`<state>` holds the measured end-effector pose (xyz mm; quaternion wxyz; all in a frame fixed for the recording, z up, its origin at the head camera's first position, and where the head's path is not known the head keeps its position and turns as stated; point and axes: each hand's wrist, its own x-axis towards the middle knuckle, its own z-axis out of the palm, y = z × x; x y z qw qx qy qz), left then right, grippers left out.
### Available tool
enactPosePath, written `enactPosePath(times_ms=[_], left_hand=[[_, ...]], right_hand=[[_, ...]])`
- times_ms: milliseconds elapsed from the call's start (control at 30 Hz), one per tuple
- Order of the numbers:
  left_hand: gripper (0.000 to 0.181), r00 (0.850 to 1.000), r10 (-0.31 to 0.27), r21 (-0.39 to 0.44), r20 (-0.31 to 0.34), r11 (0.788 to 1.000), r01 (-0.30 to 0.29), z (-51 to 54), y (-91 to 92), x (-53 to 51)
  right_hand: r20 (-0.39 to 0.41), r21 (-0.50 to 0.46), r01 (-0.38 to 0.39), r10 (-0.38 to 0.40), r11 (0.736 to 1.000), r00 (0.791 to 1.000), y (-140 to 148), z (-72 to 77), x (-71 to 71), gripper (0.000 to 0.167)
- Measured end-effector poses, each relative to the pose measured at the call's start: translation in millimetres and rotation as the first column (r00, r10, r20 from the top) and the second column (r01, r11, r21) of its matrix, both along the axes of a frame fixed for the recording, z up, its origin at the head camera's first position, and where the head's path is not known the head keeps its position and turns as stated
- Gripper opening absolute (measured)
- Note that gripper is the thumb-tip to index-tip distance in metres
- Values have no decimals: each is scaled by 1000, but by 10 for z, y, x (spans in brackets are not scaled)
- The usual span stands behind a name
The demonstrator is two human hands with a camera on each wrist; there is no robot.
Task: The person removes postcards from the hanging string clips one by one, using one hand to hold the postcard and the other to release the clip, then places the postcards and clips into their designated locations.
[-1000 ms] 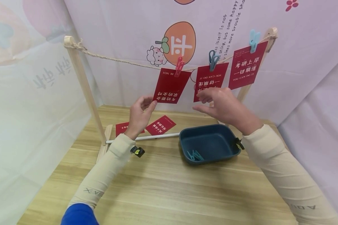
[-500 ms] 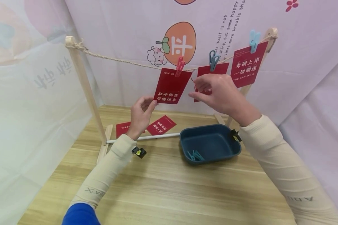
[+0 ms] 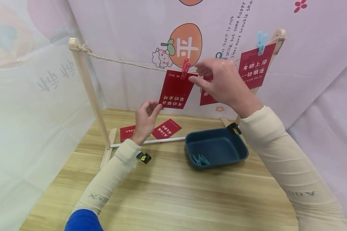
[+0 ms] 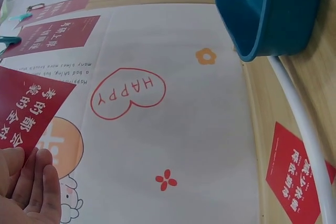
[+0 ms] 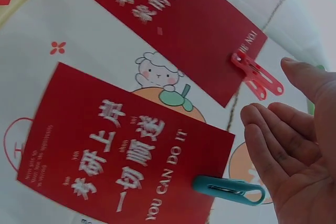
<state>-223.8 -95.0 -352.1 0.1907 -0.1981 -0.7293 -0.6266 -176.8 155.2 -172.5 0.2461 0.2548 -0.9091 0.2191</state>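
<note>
A red card with white writing hangs from a rope, clipped by a pink clothespin. My left hand pinches the card's lower left corner between thumb and fingers, as the left wrist view also shows. Beside the pink clothespin is my right hand, its thumb and fingers parted. In the right wrist view the fingertips look close to the clothespin's handles without gripping them. Partly behind this hand hangs a second red card with a teal clothespin.
A third card hangs at right under a light blue clothespin. Wooden posts carry the rope. Below stands a dark blue basin with teal clothespins. Two cards lie behind a white rod.
My right hand has moved up and left, from in front of the second card to beside the pink clothespin. My left hand still pinches the first card's corner, almost unmoved.
</note>
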Motion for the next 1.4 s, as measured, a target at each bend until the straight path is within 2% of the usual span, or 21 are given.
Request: enactPosePath(times_ms=[167, 333, 800, 1033, 1400], left_hand=[[26, 1000, -13, -6, 21, 1000, 13, -3, 11, 22], [26, 1000, -11, -19, 11, 1000, 11, 13, 17, 34], [26, 1000, -24, 0, 4, 1000, 24, -2, 19, 33], [26, 1000, -26, 5, 1, 1000, 26, -13, 21, 25], [25, 999, -33, 16, 5, 999, 33, -4, 14, 12]], right_hand=[[25, 22, 21, -21, 1000, 999, -63, 128, -30, 43], [76, 36, 34, -37, 999, 996, -122, 210, -75, 46], [189, 57, 37, -47, 998, 981, -227, 289, -180, 46], [198, 73, 36, -50, 997, 979, -268, 303, -224, 43], [194, 37, 46, -52, 998, 980, -278, 296, -262, 36]])
